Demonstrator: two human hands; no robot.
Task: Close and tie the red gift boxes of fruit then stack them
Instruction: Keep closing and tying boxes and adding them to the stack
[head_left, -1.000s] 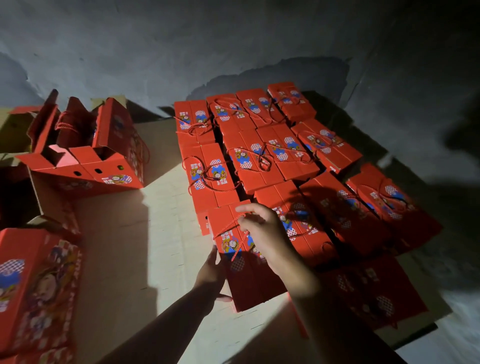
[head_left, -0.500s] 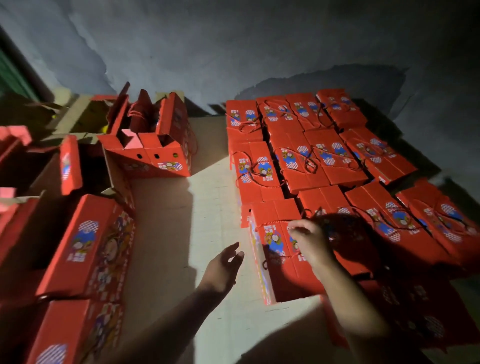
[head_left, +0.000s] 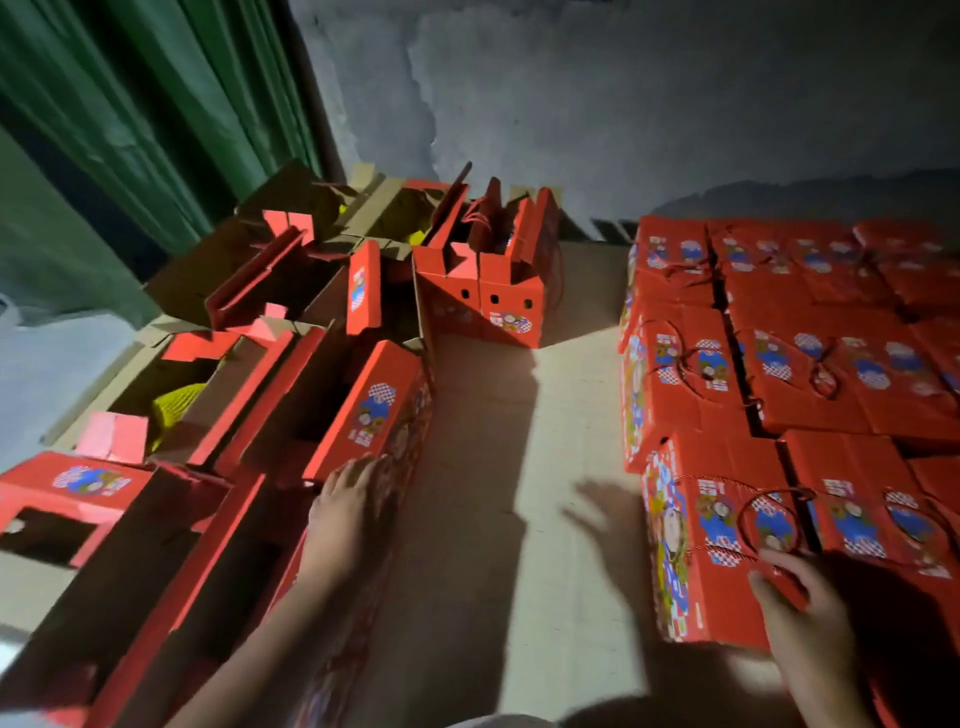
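Note:
Several closed, string-tied red gift boxes (head_left: 810, 364) lie packed together on the right. My right hand (head_left: 802, 618) rests with spread fingers on the top of the nearest tied box (head_left: 722, 540), at its near edge. My left hand (head_left: 345, 499) lies flat against the near end of a red box (head_left: 371, 405) in the left cluster, fingers straight. That box and its neighbours on the left stand with lids open. Another open red box (head_left: 488, 296) stands upright farther back, flaps and string handle raised.
Cardboard sheet (head_left: 498, 467) covers the floor between the two groups. Yellow fruit wrapping (head_left: 176, 405) shows inside an open box at left. A green curtain (head_left: 130, 130) hangs at the far left and a grey wall (head_left: 623, 104) runs behind.
The view swung left, revealing the open boxes and the curtain. My left hand moved left from the bare cardboard onto an open box. My right hand stays on the near tied box.

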